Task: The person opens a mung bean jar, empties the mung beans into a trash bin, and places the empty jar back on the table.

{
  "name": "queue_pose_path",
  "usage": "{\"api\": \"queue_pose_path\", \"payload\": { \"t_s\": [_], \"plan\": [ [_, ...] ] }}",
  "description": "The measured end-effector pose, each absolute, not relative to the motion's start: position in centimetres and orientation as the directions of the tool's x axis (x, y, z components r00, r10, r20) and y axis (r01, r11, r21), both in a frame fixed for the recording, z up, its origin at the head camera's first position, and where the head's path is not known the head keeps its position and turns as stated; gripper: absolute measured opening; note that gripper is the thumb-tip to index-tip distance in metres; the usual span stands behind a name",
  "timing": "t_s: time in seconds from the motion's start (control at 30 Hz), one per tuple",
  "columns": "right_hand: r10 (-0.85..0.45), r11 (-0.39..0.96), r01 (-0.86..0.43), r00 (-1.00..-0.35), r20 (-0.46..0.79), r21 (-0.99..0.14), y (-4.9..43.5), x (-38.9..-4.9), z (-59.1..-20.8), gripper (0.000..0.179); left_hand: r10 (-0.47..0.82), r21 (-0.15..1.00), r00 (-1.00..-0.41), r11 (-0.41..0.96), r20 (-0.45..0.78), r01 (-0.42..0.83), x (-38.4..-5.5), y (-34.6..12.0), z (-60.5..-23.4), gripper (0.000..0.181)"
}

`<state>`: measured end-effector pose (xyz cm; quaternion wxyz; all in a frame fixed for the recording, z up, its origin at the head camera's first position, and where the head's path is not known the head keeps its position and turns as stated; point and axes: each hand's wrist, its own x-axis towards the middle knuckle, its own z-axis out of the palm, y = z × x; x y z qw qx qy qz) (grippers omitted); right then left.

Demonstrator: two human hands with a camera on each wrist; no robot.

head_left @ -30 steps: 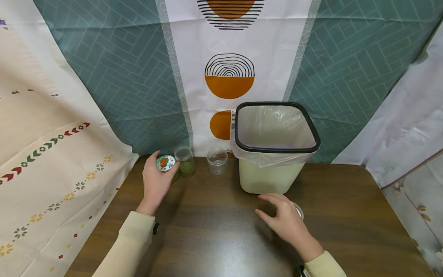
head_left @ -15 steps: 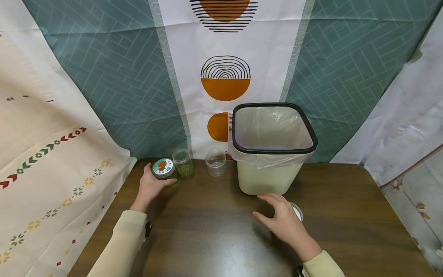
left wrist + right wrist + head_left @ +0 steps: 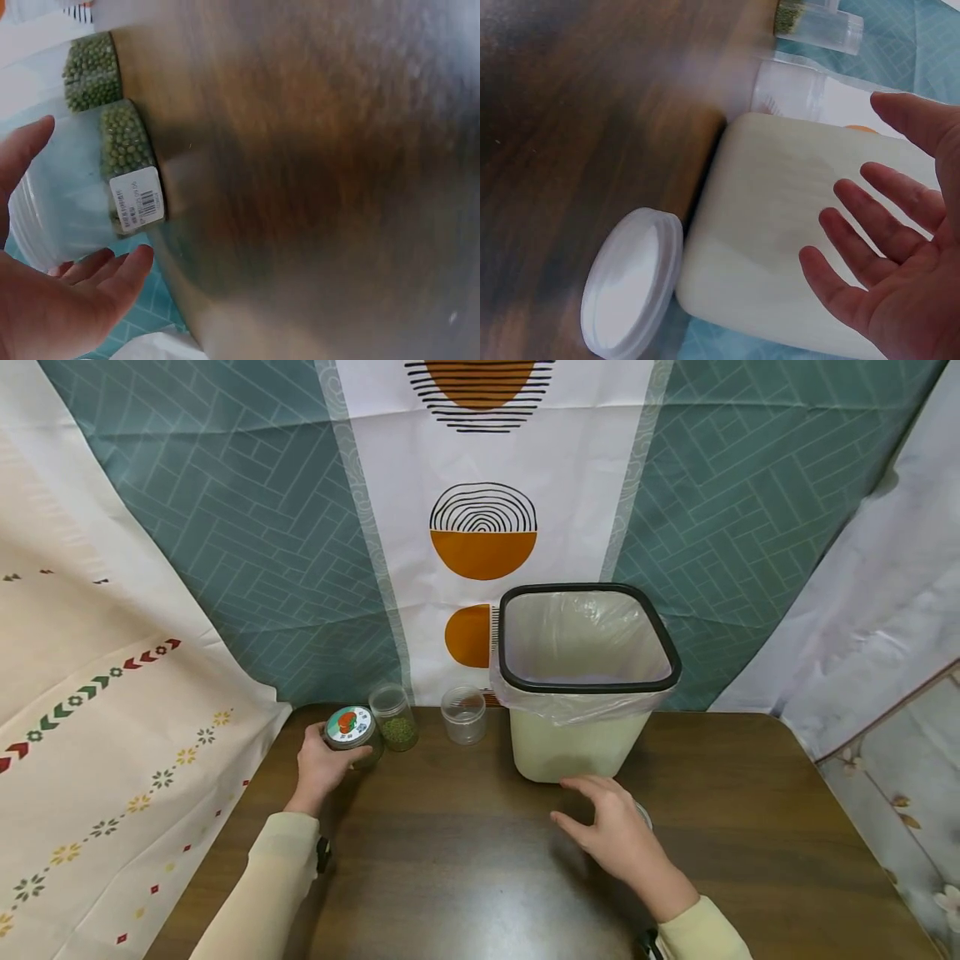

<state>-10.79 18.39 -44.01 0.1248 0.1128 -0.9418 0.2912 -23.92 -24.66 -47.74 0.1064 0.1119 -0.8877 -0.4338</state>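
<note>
On the table's far left stands a clear jar [image 3: 75, 187] of green beans with a barcode label. Its lid [image 3: 349, 725] bears a round picture label. My left hand [image 3: 318, 767] is spread around this jar, thumb on one side and extended fingers on the other; whether they touch it is unclear. Beside it stands a lidless clear jar [image 3: 397, 727] partly filled with green beans. My right hand [image 3: 618, 835] hovers over the table in front of the bin, fingers apart and holding nothing. A round white lid [image 3: 630, 285] lies near it, mostly hidden by that hand in the head view.
A cream waste bin [image 3: 577, 743] with a black rim and clear liner stands at the back, right of centre. Between it and the bean jars is a clear jar [image 3: 465, 718] with no beans visible. Patterned cloths [image 3: 225, 527] hang behind the brown table [image 3: 465, 860].
My left hand has lowered the lidded jar onto the table beside the other bean jar, and its fingers have loosened. My right hand has stayed nearly still.
</note>
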Motion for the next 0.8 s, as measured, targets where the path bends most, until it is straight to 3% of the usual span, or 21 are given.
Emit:
{"api": "queue_pose_path", "payload": {
  "t_s": [0.3,0.43,0.6,0.8],
  "plan": [
    [-0.184,0.789,-0.244,-0.970,0.162,-0.563,19.0,-10.5,-41.5,0.029,-0.350,0.784,-0.930,0.605,0.109,-0.136,-22.6,-24.1,-48.3,0.092],
    [-0.223,0.768,-0.272,-0.962,0.157,-0.580,19.2,-10.7,-40.3,0.023,-0.342,0.795,-0.934,0.593,0.105,-0.128,-21.6,-23.0,-48.2,0.092],
    [-0.235,0.660,-0.275,-0.960,0.155,-0.700,19.1,-10.8,-39.5,0.015,-0.317,0.832,-0.946,0.541,0.066,-0.124,-20.1,-20.9,-48.3,0.093],
    [-0.198,0.599,-0.264,-0.964,0.179,-0.756,18.8,-10.8,-39.4,0.017,-0.221,0.904,-0.972,0.427,0.082,-0.021,-17.8,-16.3,-46.9,0.085]
  ]
}}
